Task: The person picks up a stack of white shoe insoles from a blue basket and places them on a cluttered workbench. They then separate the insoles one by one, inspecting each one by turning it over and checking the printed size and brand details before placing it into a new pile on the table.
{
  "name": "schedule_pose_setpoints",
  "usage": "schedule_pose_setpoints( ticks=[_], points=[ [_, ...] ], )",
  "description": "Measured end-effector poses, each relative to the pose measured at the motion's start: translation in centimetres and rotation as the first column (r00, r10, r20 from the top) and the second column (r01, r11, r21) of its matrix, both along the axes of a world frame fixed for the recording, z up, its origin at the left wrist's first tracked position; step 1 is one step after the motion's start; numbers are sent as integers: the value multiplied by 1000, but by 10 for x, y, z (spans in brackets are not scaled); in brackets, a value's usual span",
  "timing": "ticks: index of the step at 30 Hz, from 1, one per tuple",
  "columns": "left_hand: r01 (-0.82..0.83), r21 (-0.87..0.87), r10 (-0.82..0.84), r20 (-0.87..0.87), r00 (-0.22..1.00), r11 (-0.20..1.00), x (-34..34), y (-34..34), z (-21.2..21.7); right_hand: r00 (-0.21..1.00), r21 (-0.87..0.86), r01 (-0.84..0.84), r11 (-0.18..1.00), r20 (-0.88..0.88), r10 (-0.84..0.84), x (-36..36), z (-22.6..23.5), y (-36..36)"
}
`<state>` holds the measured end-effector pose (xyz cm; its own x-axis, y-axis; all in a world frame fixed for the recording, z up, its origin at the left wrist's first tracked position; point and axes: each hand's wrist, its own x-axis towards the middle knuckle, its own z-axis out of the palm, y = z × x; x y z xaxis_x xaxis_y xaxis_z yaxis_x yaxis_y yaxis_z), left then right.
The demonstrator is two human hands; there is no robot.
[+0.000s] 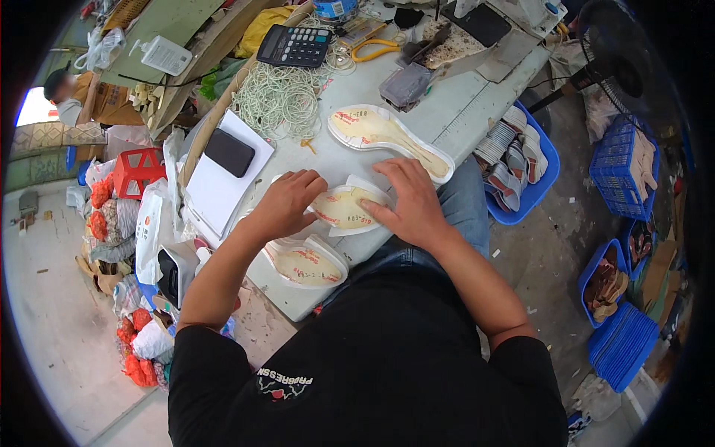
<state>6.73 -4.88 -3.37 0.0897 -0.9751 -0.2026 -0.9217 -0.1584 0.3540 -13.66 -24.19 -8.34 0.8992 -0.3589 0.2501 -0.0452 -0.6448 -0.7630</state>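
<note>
A cream shoe insole [344, 208] with white flaps standing out along its edges is between my hands over the table's near edge. My right hand [410, 203] grips its right end, thumb lying on the printed face and fingers around the far side. At the other end, my left hand [289, 200] has its fingers bent over the edge and thumb against the piece; part of that end is hidden. A similar white-rimmed insole [387, 138] lies flat just beyond my right hand. Another white-edged insole [307, 264] rests at the table's near edge, below my left wrist.
A phone [229, 153] lies on white paper left of my hands. Tangled pale cord [275, 100], a calculator [294, 46] and yellow-handled pliers [375, 50] are farther back. To the right, a blue basket [538, 195] of shoes stands on the floor. Bags [112, 223] crowd the left.
</note>
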Motion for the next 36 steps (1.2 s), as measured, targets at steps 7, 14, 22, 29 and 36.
schedule_pose_setpoints(
  ticks=[7,14,22,29,36],
  points=[
    [25,-7,-25,-26,999,1000,5,1,16,958,553,-86,829,-181,220,7,15,-6],
    [-38,-147,2,-236,972,988,-4,-17,52,942,926,-107,363,-22,334,11,26,-22],
    [52,-175,-84,-179,980,983,-22,-40,78,961,897,-77,436,-50,272,14,53,-33],
    [-30,-237,-37,-275,961,971,-28,-44,75,963,266,-36,963,268,-38,-13,63,-6],
    [-335,18,309,-432,847,942,-40,-35,64,958,-117,-47,992,277,78,-25,88,-21]
  ],
)
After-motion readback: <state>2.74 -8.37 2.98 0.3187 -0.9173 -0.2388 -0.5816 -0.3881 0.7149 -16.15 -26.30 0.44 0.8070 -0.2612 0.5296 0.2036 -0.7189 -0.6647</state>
